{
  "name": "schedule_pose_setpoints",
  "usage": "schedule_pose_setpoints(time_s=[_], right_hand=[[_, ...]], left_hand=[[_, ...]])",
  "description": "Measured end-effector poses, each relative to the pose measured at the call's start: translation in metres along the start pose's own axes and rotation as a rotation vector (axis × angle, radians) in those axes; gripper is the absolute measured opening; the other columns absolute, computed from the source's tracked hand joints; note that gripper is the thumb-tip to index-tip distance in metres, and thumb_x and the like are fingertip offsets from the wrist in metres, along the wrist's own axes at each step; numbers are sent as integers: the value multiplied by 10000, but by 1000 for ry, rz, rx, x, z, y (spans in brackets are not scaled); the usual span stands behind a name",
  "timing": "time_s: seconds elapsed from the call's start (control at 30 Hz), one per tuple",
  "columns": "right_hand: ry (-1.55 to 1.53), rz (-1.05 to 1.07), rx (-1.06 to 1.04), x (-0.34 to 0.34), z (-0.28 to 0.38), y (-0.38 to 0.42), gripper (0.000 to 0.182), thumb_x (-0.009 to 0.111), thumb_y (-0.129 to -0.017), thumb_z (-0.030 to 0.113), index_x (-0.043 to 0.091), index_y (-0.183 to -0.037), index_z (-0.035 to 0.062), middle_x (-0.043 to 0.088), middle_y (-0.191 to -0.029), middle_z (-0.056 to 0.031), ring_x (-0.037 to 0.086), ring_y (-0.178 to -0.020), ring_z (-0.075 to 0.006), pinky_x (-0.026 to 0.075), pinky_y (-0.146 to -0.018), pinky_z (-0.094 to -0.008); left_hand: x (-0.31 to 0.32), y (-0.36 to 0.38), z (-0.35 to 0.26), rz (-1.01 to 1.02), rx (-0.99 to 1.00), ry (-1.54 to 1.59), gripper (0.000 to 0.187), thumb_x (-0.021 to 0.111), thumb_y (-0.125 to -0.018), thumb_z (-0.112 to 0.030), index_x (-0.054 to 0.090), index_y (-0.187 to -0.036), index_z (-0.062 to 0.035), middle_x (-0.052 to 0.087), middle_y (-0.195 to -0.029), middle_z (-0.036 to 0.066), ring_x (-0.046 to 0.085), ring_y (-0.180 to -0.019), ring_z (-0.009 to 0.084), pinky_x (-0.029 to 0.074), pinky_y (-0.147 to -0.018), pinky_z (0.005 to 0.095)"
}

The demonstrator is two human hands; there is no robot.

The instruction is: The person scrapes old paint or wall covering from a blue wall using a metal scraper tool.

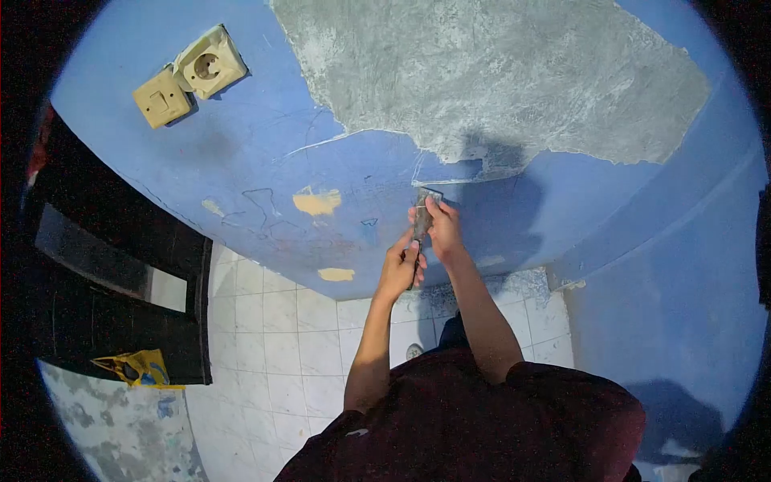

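Both my hands are on one scraper (pixel 424 210), a dark tool with a flat blade held against the blue wall (pixel 361 173). My left hand (pixel 401 265) wraps the lower handle. Higher up, my right hand (pixel 442 227) grips the tool near its blade, thumb along it. The blade's edge lies just below a scored white line in the paint, under a large bare grey patch (pixel 498 72) with a ragged edge. The shadow of my hands and the tool falls on the wall to the right.
A yellowed socket (pixel 210 66) and switch (pixel 162 100) sit at the upper left. Cream patches (pixel 317 202) mark the wall. Below are white floor tiles (pixel 277 337). At the left stands dark furniture (pixel 96 301) with a yellow bag (pixel 144 368). Another blue wall (pixel 666 297) is at the right.
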State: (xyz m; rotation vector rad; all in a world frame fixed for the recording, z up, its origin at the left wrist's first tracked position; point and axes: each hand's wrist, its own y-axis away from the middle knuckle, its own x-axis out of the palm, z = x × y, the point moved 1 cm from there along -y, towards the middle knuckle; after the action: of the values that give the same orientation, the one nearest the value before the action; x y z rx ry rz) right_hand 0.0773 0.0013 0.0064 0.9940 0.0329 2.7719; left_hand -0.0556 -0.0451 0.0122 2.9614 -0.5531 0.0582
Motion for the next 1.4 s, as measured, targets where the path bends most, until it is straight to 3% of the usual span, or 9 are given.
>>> schedule_pose_setpoints(time_s=[0.17, 0.37, 0.63, 0.7, 0.73, 0.8, 0.9, 1.23, 1.4], right_hand=[[127, 25, -22, -2, -3, 1, 284, 564, -965, 268, 636, -1019, -2, 655, -893, -94, 622, -773, -186, 510, -660, -306], [89, 69, 117, 4, 11, 0, 301, 530, -977, 275, 645, -1022, 1, 633, -725, -46, 396, -324, -105, 330, -280, -276], [117, 105, 129, 2, 17, -7, 273, 605, -936, 290, 666, -946, 24, 605, -688, -22, 460, -418, -84, 395, -376, -260], [84, 95, 123, -3, 6, -11, 260, 618, -933, 280, 668, -943, 24, 607, -711, -16, 507, -483, -88, 429, -440, -254], [10, 53, 92, 7, 8, -11, 242, 625, -933, 266, 664, -919, 27, 604, -732, -7, 526, -555, -87, 436, -502, -253], [-63, -3, 69, 7, 7, -13, 227, 632, -934, 252, 660, -896, 30, 601, -753, 3, 546, -628, -87, 443, -563, -252], [13, 5, 31, 0, -1, -20, 231, 626, -941, 227, 628, -816, 33, 585, -745, 17, 510, -659, -63, 418, -592, -247], [-78, -25, -98, 0, -14, -32, 193, 580, -956, 146, 637, -836, 6, 590, -704, -9, 535, -626, -80, 457, -594, -239], [-64, -35, -79, 7, -13, -30, 197, 594, -940, 126, 653, -821, -19, 619, -745, -14, 556, -667, -80, 446, -594, -252]], left_hand=[[6, -8, -5, -14, -146, 193, 234, 426, -1023, -271, 502, -967, -57, 568, -662, 43, 532, -480, 130, 428, -426, 262], [17, -36, -24, -42, -9, 307, 250, 419, -1026, -274, 518, -981, -50, 538, -633, 32, 537, -494, 125, 427, -422, 267], [19, -59, -16, -77, 42, 42, 308, 375, -1029, -251, 536, -1079, 7, 506, -592, 26, 483, -459, 101, 398, -395, 266], [20, -65, -12, -210, 41, -218, 399, 404, -1006, -216, 496, -1242, 92, 637, -748, 152, 638, -632, 235, 515, -560, 334], [19, -74, -1, -203, 38, -220, 399, 404, -1006, -216, 496, -1242, 92, 637, -748, 152, 638, -632, 235, 515, -560, 334], [20, -81, 8, -355, 299, -436, 477, 428, -979, -187, 405, -1323, 143, 628, -1047, 326, 646, -961, 404, 511, -827, 400], [29, -76, 0, -363, 242, -344, 435, 433, -963, -160, 458, -1259, 158, 504, -1229, 391, 507, -1181, 472, 410, -991, 435], [33, -77, -12, -342, 181, -268, 323, 448, -950, -146, 587, -1083, 113, 624, -1010, 344, 606, -996, 468, 471, -857, 446], [25, -83, -3, -396, 353, -347, 288, 460, -945, -144, 604, -1036, 88, 644, -933, 317, 629, -933, 451, 482, -817, 447]])
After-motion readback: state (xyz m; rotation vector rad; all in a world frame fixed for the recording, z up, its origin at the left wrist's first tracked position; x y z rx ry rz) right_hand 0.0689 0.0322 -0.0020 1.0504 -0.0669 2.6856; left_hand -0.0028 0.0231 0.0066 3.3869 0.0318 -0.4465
